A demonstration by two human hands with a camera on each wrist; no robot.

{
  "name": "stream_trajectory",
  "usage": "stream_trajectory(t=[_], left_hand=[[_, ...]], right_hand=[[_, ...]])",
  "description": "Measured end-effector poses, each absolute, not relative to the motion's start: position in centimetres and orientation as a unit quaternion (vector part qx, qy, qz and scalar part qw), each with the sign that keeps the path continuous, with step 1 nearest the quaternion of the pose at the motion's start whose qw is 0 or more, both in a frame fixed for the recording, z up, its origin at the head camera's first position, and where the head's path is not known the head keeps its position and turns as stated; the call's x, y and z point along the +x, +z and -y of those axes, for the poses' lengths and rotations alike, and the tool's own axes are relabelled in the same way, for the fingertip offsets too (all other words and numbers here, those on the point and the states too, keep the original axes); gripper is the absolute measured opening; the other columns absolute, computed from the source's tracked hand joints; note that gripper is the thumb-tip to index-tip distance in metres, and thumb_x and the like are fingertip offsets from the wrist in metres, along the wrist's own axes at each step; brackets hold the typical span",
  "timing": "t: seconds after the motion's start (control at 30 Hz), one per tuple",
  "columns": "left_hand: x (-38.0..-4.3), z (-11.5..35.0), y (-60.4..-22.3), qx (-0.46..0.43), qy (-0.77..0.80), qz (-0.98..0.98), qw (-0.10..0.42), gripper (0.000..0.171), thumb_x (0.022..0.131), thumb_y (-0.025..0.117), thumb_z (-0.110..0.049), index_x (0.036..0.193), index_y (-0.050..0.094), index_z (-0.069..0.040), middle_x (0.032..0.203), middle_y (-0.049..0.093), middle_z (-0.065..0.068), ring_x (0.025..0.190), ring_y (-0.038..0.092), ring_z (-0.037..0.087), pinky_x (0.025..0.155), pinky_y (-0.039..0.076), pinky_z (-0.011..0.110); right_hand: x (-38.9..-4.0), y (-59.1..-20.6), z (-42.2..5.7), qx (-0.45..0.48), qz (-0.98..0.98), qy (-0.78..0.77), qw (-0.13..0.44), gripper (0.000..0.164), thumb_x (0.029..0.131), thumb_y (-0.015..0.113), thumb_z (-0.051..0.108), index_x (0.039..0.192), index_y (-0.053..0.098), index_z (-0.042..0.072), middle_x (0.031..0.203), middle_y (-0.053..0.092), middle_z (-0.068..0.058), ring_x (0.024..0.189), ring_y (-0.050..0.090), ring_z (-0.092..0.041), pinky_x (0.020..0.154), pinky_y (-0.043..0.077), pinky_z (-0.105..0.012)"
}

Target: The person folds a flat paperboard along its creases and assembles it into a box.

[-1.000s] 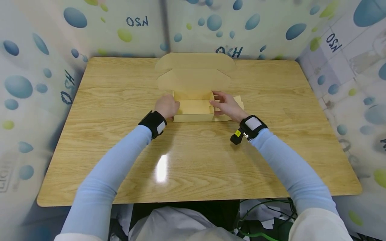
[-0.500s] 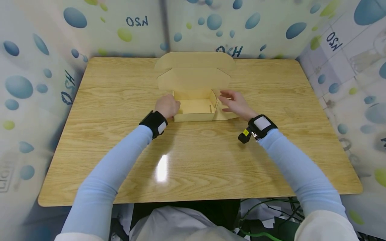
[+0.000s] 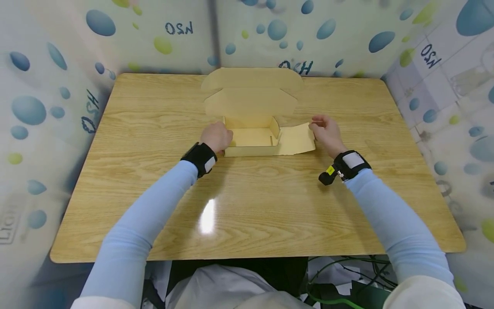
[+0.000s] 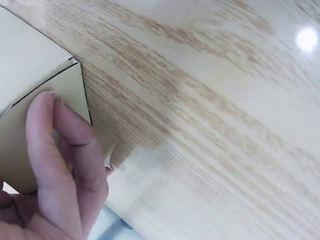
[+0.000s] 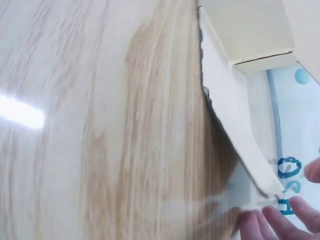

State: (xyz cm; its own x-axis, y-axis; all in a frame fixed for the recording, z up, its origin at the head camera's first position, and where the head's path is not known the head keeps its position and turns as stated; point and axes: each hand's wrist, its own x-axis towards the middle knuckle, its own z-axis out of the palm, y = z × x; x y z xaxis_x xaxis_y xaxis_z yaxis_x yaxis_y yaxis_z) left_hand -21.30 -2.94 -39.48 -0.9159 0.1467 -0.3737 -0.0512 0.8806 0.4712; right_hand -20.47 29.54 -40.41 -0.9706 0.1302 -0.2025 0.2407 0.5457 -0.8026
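Observation:
A pale cardboard box (image 3: 251,151) stands unfolded on the table, its lid (image 3: 250,101) raised at the back. At its left end, my left hand (image 3: 216,136) has curled fingers on the side wall; in the left wrist view, bent fingers (image 4: 55,165) lie against the side panel (image 4: 70,90). From the right end a side flap (image 3: 297,139) sticks out, slanting above the tabletop in the right wrist view. My right hand (image 3: 327,134) is at the flap's outer edge. Its fingertips (image 5: 280,222) are by the flap's end, the thumb (image 5: 313,170) apart from it.
The box sits towards the back of a wooden table (image 3: 254,206). Patterned sheets (image 3: 274,38) hang behind and on both sides. Below the table's front edge, green and black cables (image 3: 339,300) show at the right.
My right hand has left the box's right end wall and moved right to the outer edge of the flap, which now extends outward. My left hand has stayed at the left end.

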Motion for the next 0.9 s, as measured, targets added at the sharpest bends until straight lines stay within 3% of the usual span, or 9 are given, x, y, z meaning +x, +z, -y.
stream_trajectory(t=[0.1, 0.3, 0.33, 0.43, 0.53, 0.67, 0.9], left_hand=[[-21.3, 2.9, -39.5, 0.025, 0.244, -0.948, 0.203, 0.040, 0.095, 0.037, -0.022, 0.063, 0.057, -0.008, 0.055, 0.059, 0.004, 0.049, 0.064, 0.018, 0.043, 0.044, 0.025], [-21.2, 3.0, -39.5, 0.026, 0.244, -0.948, 0.201, 0.041, 0.096, 0.036, -0.023, 0.063, 0.055, -0.008, 0.055, 0.056, 0.004, 0.050, 0.065, 0.019, 0.042, 0.044, 0.024], [-21.2, 3.0, -39.5, 0.027, 0.244, -0.949, 0.201, 0.041, 0.096, 0.036, -0.023, 0.063, 0.055, -0.008, 0.055, 0.055, 0.004, 0.050, 0.065, 0.020, 0.042, 0.044, 0.024], [-21.2, 3.0, -39.4, 0.031, 0.242, -0.949, 0.198, 0.042, 0.096, 0.036, -0.023, 0.061, 0.054, -0.008, 0.053, 0.054, 0.003, 0.050, 0.064, 0.020, 0.041, 0.043, 0.024], [-21.2, 3.0, -39.4, 0.033, 0.243, -0.949, 0.199, 0.043, 0.096, 0.037, -0.023, 0.059, 0.053, -0.009, 0.051, 0.054, 0.003, 0.049, 0.064, 0.019, 0.040, 0.042, 0.023], [-21.3, 3.0, -39.6, 0.029, 0.249, -0.946, 0.204, 0.044, 0.096, 0.037, -0.022, 0.056, 0.052, -0.010, 0.050, 0.054, 0.003, 0.049, 0.064, 0.019, 0.039, 0.041, 0.023], [-21.5, 3.0, -39.8, 0.032, 0.246, -0.948, 0.201, 0.045, 0.095, 0.036, -0.021, 0.055, 0.052, -0.010, 0.049, 0.054, 0.003, 0.049, 0.064, 0.020, 0.038, 0.040, 0.024]], right_hand=[[-20.5, -40.4, -29.6, 0.120, -0.857, -0.491, 0.102, 0.052, 0.096, 0.048, 0.028, 0.141, 0.037, 0.006, 0.138, 0.044, -0.017, 0.102, 0.048, -0.018, 0.082, 0.041, -0.027], [-20.6, -40.2, -29.0, 0.134, -0.800, -0.556, 0.182, 0.061, 0.096, 0.048, 0.026, 0.148, 0.022, 0.008, 0.147, 0.033, -0.014, 0.113, 0.044, -0.016, 0.095, 0.041, -0.032], [-20.6, -40.2, -28.8, 0.134, -0.790, -0.567, 0.192, 0.061, 0.097, 0.047, 0.025, 0.149, 0.020, 0.008, 0.146, 0.034, -0.014, 0.119, 0.042, -0.016, 0.094, 0.043, -0.030], [-20.6, -40.3, -28.5, 0.136, -0.765, -0.593, 0.212, 0.056, 0.098, 0.044, 0.021, 0.149, 0.022, 0.010, 0.134, 0.042, -0.010, 0.110, 0.049, -0.015, 0.082, 0.049, -0.024], [-20.6, -40.3, -28.2, 0.127, -0.743, -0.618, 0.223, 0.054, 0.099, 0.042, 0.016, 0.149, 0.023, 0.012, 0.125, 0.045, -0.005, 0.104, 0.052, -0.013, 0.077, 0.051, -0.022], [-20.7, -40.2, -28.0, 0.117, -0.726, -0.637, 0.230, 0.058, 0.098, 0.042, 0.013, 0.151, 0.016, 0.017, 0.128, 0.044, -0.006, 0.106, 0.054, -0.015, 0.078, 0.052, -0.024], [-21.0, -39.6, -27.4, 0.118, -0.735, -0.631, 0.218, 0.058, 0.097, 0.050, 0.022, 0.148, 0.022, 0.016, 0.122, 0.047, -0.005, 0.097, 0.058, -0.013, 0.071, 0.054, -0.024]])
